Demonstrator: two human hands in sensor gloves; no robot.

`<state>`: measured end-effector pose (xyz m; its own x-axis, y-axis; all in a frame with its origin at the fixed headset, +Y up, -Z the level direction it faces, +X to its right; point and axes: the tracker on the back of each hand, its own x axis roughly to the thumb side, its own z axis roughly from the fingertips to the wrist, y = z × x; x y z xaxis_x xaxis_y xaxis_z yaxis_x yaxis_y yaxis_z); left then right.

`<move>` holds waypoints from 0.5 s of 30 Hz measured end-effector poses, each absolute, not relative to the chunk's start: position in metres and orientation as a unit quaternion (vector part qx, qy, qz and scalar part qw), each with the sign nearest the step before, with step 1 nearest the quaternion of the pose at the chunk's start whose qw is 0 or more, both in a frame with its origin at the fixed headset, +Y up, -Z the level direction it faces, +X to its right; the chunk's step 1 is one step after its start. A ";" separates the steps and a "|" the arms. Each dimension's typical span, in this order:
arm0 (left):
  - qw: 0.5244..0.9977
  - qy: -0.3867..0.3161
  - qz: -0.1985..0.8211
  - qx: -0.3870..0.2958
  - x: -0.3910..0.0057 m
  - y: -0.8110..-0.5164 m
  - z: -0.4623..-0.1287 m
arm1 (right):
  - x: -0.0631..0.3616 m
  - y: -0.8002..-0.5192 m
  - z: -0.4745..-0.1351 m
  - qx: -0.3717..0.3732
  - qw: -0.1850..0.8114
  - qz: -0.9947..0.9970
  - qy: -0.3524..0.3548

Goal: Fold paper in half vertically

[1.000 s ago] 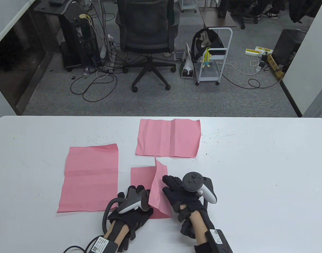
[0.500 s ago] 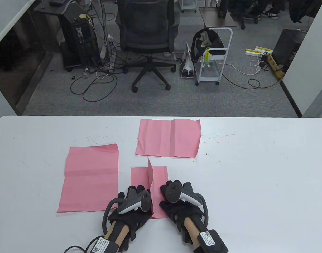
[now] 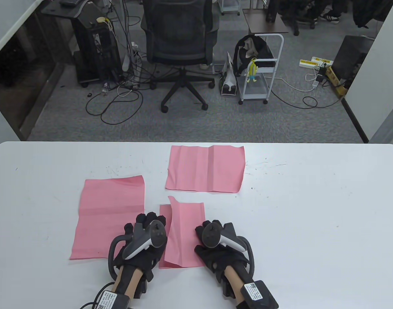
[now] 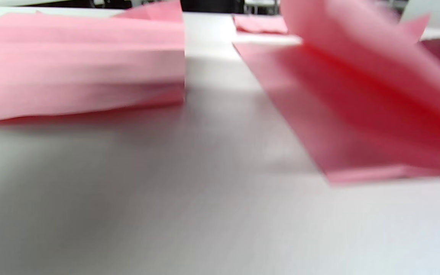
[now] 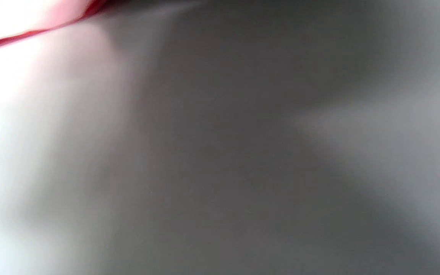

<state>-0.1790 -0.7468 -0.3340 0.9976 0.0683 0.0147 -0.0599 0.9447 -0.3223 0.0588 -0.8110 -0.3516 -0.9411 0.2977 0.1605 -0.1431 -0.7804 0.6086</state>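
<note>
A pink paper [image 3: 185,236] lies near the table's front edge, between my hands. Its right half is folded over to the left and lies almost flat, with the far corner [image 3: 171,198] still curled up. My right hand [image 3: 212,239] rests palm down at the folded right edge, fingers touching the paper. My left hand [image 3: 145,236] lies open beside the paper's left edge, and its tracker overlaps that edge. In the blurred left wrist view the paper [image 4: 357,114] shows its upper layer raised. The right wrist view shows only a pink edge [image 5: 13,26] and the table.
A larger pink sheet [image 3: 109,219] lies flat just left of my left hand and also shows in the left wrist view [image 4: 78,68]. Another creased pink sheet [image 3: 206,169] lies farther back. The white table [image 3: 312,209] stretches to the right.
The raised right flap has swung over to the left and come down nearly flat. My left hand has slid left off the paper. My right hand turned palm down at the fold.
</note>
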 end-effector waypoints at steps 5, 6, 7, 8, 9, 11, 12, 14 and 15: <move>0.988 -0.037 0.047 -0.142 -0.167 -0.738 -0.329 | 0.059 -0.811 -0.352 0.125 0.118 0.935 0.311; 0.988 -0.046 0.039 -0.144 -0.160 -0.739 -0.328 | 0.059 -0.811 -0.352 0.125 0.118 0.935 0.311; 0.987 -0.051 0.034 -0.147 -0.157 -0.740 -0.327 | 0.059 -0.811 -0.352 0.125 0.118 0.935 0.311; 0.986 -0.058 0.025 -0.154 -0.150 -0.743 -0.327 | 0.059 -0.811 -0.352 0.125 0.118 0.935 0.311; 0.985 -0.062 0.020 -0.160 -0.146 -0.745 -0.327 | 0.060 -0.811 -0.352 0.125 0.118 0.935 0.311; 0.981 -0.070 0.003 -0.179 -0.136 -0.755 -0.327 | 0.060 -0.811 -0.352 0.125 0.118 0.935 0.312; 0.980 -0.071 -0.002 -0.187 -0.134 -0.758 -0.328 | 0.060 -0.811 -0.352 0.125 0.118 0.935 0.312; 0.974 -0.070 -0.019 -0.215 -0.129 -0.772 -0.330 | 0.060 -0.811 -0.352 0.125 0.118 0.934 0.312; 0.971 -0.067 -0.027 -0.229 -0.128 -0.778 -0.332 | 0.060 -0.811 -0.352 0.125 0.119 0.934 0.313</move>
